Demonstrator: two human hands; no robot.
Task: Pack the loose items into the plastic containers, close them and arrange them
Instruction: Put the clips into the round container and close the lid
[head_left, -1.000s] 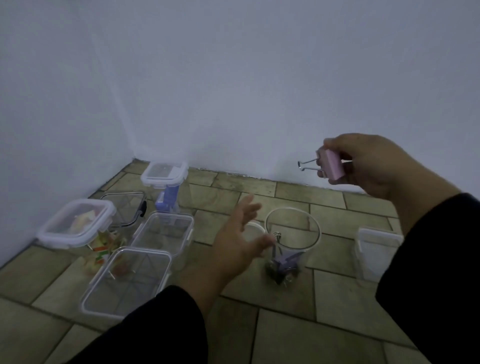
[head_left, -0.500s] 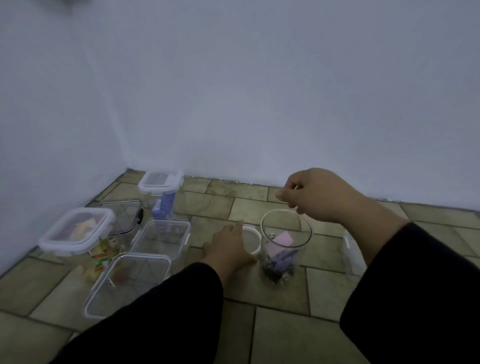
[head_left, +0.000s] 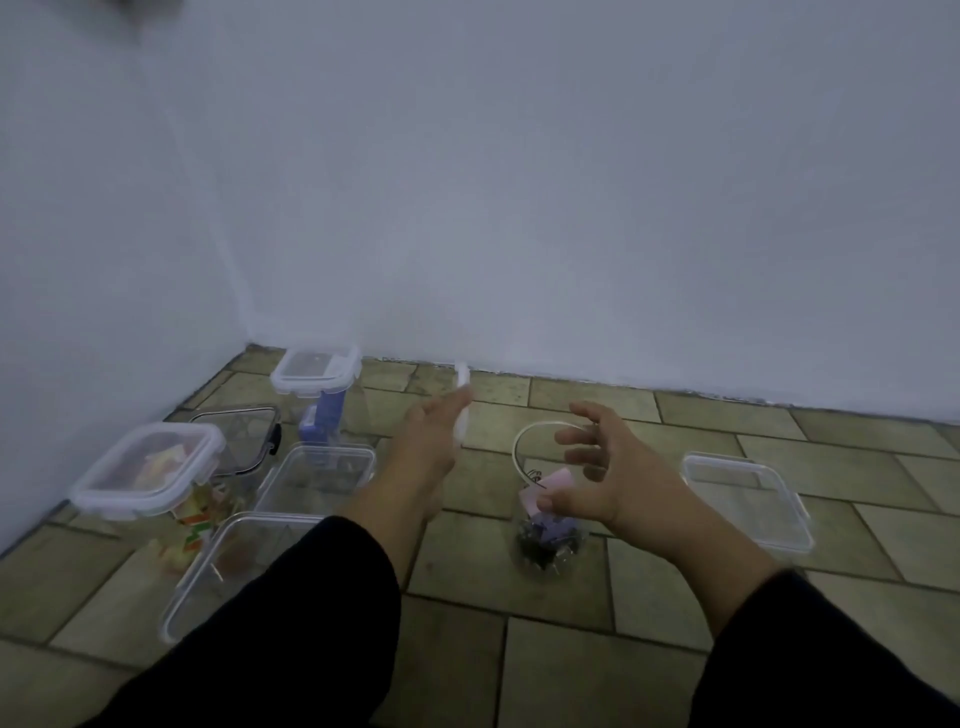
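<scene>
A round clear jar (head_left: 543, 535) stands on the tiled floor with binder clips in its bottom and a pink clip (head_left: 557, 480) near the top. My right hand (head_left: 597, 473) hovers open over the jar's mouth, fingers spread, holding nothing. My left hand (head_left: 434, 441) is raised to the left of the jar and holds the round white lid (head_left: 461, 405) on edge; it is blurred by motion.
Left of my arms stand two open rectangular tubs (head_left: 317, 475) (head_left: 228, 566), a closed square box with colourful items (head_left: 145, 473), a black-rimmed box (head_left: 244, 434) and a tall closed container with blue contents (head_left: 317, 374). Another tub (head_left: 748, 499) lies on the right. Walls close the corner.
The pink clip left my right hand and lies in the jar; that hand opened and dropped lower. My left hand lifted the white lid off the floor.
</scene>
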